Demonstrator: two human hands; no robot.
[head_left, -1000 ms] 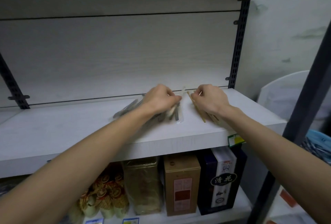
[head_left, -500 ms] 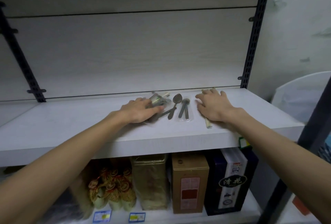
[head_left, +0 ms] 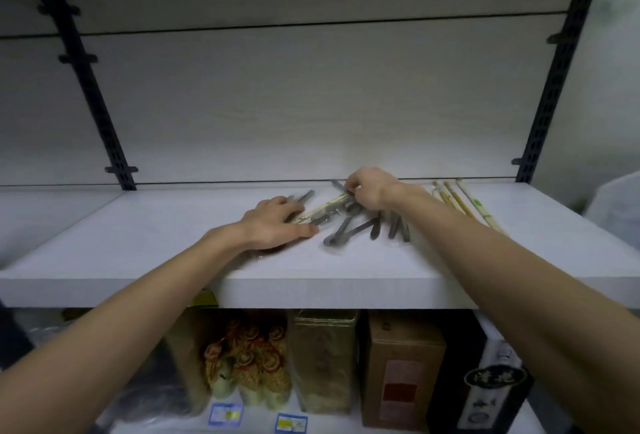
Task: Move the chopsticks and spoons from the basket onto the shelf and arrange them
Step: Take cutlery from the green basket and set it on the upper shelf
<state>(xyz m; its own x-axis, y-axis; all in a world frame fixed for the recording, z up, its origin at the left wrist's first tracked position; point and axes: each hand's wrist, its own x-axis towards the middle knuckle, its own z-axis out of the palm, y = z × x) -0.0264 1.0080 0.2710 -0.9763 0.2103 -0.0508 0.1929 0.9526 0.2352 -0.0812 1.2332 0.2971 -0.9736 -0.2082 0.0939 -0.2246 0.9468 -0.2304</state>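
Note:
On the white shelf (head_left: 145, 253) lies a loose pile of grey spoons (head_left: 349, 231) in clear wrap, with one pale wrapped chopstick pair (head_left: 320, 208) slanting across it. My left hand (head_left: 277, 225) lies flat on the pile's left side, fingers spread over the near end of that pair. At the back of the pile, my right hand (head_left: 369, 187) has its fingers curled and pinched on the pair's far end. Several more chopsticks (head_left: 460, 206) lie side by side on the right of the shelf. The basket is out of view.
Black slotted uprights (head_left: 90, 94) (head_left: 550, 87) flank the shelf's pale back panel. The lower shelf holds boxed goods (head_left: 401, 367), a gold tin (head_left: 322, 357) and gold-wrapped packs (head_left: 249, 364). A dark box (head_left: 491, 388) stands at the right.
My right hand left the chopsticks on the right and crossed left to the back of the pile, where it closed. My left hand stayed on the pile. The view shifted left.

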